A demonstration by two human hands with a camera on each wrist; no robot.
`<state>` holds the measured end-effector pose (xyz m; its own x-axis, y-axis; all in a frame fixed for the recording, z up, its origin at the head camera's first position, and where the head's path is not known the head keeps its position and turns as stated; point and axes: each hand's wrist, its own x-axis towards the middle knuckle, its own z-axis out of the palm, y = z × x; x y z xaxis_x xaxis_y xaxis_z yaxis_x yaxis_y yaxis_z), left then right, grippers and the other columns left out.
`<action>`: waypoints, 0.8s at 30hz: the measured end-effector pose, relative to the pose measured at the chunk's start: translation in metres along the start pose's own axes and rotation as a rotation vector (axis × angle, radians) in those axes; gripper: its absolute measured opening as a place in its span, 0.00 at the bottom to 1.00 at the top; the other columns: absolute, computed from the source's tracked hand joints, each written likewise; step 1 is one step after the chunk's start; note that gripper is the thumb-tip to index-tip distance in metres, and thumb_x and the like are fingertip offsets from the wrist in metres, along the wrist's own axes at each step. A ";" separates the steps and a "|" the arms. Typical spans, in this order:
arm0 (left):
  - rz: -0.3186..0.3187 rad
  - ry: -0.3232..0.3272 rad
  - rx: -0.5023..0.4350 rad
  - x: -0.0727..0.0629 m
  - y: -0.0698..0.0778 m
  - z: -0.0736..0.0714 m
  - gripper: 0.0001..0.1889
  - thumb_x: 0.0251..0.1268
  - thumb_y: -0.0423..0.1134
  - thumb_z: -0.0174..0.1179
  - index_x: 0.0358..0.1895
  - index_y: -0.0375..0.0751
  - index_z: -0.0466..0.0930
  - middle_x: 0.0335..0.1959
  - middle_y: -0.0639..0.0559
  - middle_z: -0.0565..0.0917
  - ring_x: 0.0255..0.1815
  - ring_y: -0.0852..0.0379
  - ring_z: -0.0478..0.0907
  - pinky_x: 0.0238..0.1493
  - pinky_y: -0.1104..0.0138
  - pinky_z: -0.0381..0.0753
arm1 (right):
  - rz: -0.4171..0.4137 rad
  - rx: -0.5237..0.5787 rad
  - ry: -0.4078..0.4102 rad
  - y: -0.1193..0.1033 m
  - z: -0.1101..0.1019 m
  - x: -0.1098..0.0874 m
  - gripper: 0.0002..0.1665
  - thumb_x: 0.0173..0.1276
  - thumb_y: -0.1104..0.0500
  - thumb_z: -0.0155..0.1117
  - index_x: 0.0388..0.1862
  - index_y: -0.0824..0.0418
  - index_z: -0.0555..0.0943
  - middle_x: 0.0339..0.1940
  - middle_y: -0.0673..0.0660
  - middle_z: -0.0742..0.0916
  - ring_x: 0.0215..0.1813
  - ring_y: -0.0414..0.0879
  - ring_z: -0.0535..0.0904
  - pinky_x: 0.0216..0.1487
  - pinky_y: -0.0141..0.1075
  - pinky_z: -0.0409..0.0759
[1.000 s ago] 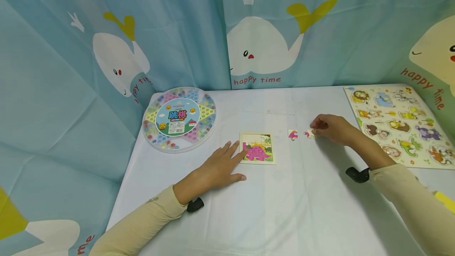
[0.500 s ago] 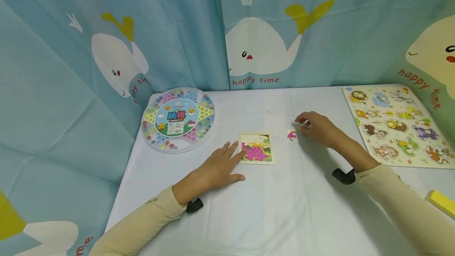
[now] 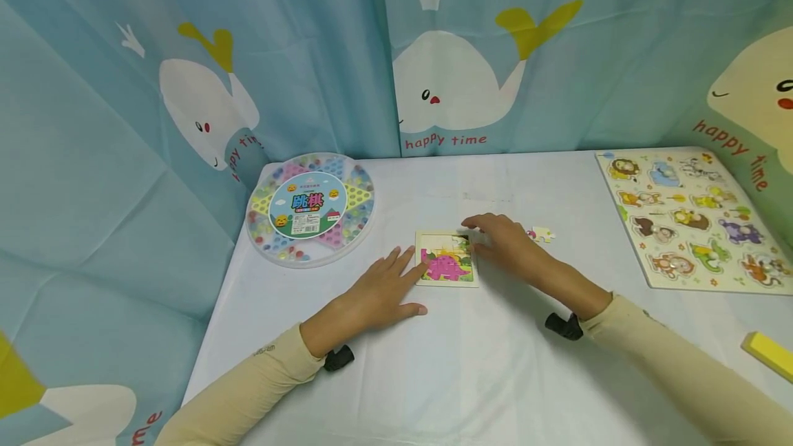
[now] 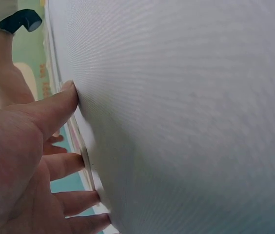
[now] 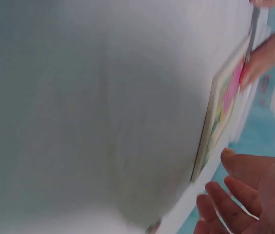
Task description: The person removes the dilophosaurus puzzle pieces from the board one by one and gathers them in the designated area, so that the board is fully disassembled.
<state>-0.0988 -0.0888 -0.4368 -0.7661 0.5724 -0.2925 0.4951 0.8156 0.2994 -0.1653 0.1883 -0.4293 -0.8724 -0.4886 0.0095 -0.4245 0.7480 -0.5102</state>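
Observation:
A small square wooden jigsaw puzzle (image 3: pixel 447 282) with a pink dinosaur picture lies at mid-table; bare wood shows in the tray's upper left. My left hand (image 3: pixel 385 292) rests with spread fingers at its left edge, index finger reaching onto the picture. The fingertips of my right hand (image 3: pixel 503 243) are at the puzzle's upper right corner. In the right wrist view, the thumb and loosely bent fingers of the right hand (image 5: pixel 245 190) stand apart, with nothing visible between them. A loose jigsaw piece (image 3: pixel 544 233) lies just right of that hand. The other loose piece's earlier spot is hidden behind the hand.
A round Chinese checkers set (image 3: pixel 310 206) with coloured marbles stands at the back left. At the back right lies an animal peg board (image 3: pixel 696 219). A yellow block (image 3: pixel 768 355) is near the right edge. A blue whale-print curtain (image 3: pixel 347 54) closes off the back and left.
My right hand has moved left from the loose pieces to the puzzle's upper right corner, uncovering one piece and covering the other's spot. My left hand has stayed in place.

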 end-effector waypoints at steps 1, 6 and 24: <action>0.000 -0.001 0.000 0.000 0.000 0.000 0.43 0.76 0.64 0.58 0.86 0.50 0.56 0.88 0.42 0.48 0.88 0.38 0.44 0.84 0.44 0.54 | 0.001 -0.006 -0.007 -0.002 0.003 0.001 0.26 0.73 0.65 0.71 0.68 0.65 0.79 0.64 0.65 0.85 0.65 0.65 0.79 0.65 0.68 0.72; 0.008 0.005 0.003 -0.001 -0.001 0.000 0.43 0.76 0.64 0.58 0.86 0.50 0.56 0.88 0.41 0.48 0.88 0.37 0.45 0.84 0.44 0.54 | 0.029 -0.080 -0.032 -0.011 0.016 0.003 0.27 0.72 0.62 0.73 0.68 0.62 0.80 0.63 0.62 0.87 0.66 0.64 0.79 0.60 0.63 0.74; 0.008 0.006 0.028 0.000 -0.001 0.000 0.43 0.76 0.65 0.57 0.86 0.50 0.56 0.88 0.41 0.49 0.88 0.37 0.46 0.83 0.44 0.56 | 0.020 -0.253 0.020 -0.023 0.017 -0.002 0.34 0.70 0.60 0.76 0.73 0.62 0.78 0.63 0.63 0.88 0.64 0.63 0.82 0.60 0.61 0.75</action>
<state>-0.0994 -0.0897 -0.4369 -0.7642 0.5785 -0.2851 0.5124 0.8131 0.2764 -0.1499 0.1639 -0.4321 -0.8850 -0.4652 0.0196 -0.4517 0.8474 -0.2791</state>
